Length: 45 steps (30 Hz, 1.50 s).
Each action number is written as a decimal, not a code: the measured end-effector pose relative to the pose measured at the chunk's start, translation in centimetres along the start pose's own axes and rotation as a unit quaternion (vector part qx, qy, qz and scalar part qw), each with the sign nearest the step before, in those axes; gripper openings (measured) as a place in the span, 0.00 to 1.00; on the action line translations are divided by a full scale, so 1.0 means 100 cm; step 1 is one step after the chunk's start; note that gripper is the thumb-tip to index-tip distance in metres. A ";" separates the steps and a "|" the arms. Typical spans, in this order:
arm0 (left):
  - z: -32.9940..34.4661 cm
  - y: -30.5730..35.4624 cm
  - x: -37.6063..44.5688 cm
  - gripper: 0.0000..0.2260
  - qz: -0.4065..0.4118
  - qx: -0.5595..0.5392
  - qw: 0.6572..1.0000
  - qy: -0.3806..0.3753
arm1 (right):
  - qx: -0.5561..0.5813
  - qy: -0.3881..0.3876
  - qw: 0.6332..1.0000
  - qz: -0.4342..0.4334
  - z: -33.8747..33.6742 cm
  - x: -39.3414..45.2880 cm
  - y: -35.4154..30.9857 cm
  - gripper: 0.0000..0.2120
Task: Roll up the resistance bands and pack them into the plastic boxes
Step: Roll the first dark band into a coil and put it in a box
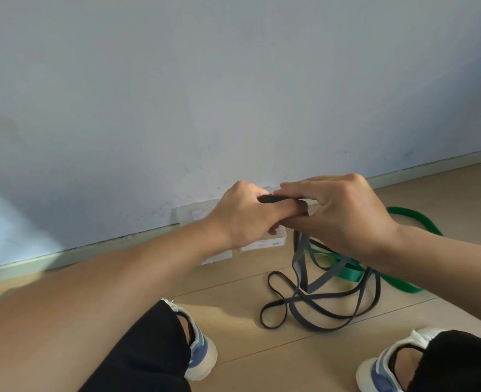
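both hands, left hand (245, 215) and right hand (338, 213), pinch the black band (273, 198) end between them, its slack trailing down-right to the floor (boxes (264, 241) just behind).

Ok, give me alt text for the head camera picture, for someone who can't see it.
Both hands, left hand and right hand, hold a dark band in their fingers above a wooden floor. Below them lie tangled grey bands and a green band, with clear plastic boxes against the wall. The person's shoes show at the bottom.
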<state>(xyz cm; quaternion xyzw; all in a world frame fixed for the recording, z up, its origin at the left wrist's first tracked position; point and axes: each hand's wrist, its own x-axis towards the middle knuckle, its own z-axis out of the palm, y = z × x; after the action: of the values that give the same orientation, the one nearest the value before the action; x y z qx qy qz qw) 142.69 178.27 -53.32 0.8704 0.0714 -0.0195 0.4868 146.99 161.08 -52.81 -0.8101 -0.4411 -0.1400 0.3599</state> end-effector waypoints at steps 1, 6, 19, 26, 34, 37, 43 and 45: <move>-0.001 0.000 0.000 0.17 -0.001 -0.022 1.000 -0.022 | 0.028 -0.001 0.999 0.019 0.000 -0.001 -0.002 0.10; -0.010 -0.008 0.007 0.30 0.000 -0.168 0.980 -0.103 | 0.095 -0.038 0.993 0.061 -0.004 0.006 -0.002 0.18; -0.012 -0.004 0.009 0.20 -0.054 -0.214 0.974 -0.057 | 0.163 -0.042 0.968 0.188 -0.004 0.015 -0.001 0.19; -0.007 -0.004 0.008 0.23 -0.102 -0.121 0.987 -0.027 | 0.261 -0.166 0.912 0.268 -0.003 0.017 0.018 0.19; -0.006 0.008 0.004 0.20 -0.092 -0.199 0.976 -0.019 | 0.129 -0.232 0.908 0.323 0.025 -0.002 0.045 0.06; -0.008 0.012 0.006 0.20 -0.065 -0.267 0.961 0.000 | 0.074 -0.223 0.899 0.369 0.044 -0.017 0.061 0.05; -0.017 0.012 0.007 0.20 -0.049 -0.398 0.915 0.039 | 0.059 -0.296 0.853 0.425 0.059 -0.036 0.078 0.10; -0.024 0.016 0.007 0.21 -0.038 -0.458 0.888 0.028 | 0.047 -0.322 0.839 0.435 0.065 -0.041 0.080 0.13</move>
<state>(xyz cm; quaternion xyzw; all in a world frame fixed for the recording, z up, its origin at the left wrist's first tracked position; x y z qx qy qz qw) 143.53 179.52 -50.75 0.5472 0.1185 0.0211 0.8283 150.56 160.29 -63.27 -0.9001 -0.1401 0.3208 0.2595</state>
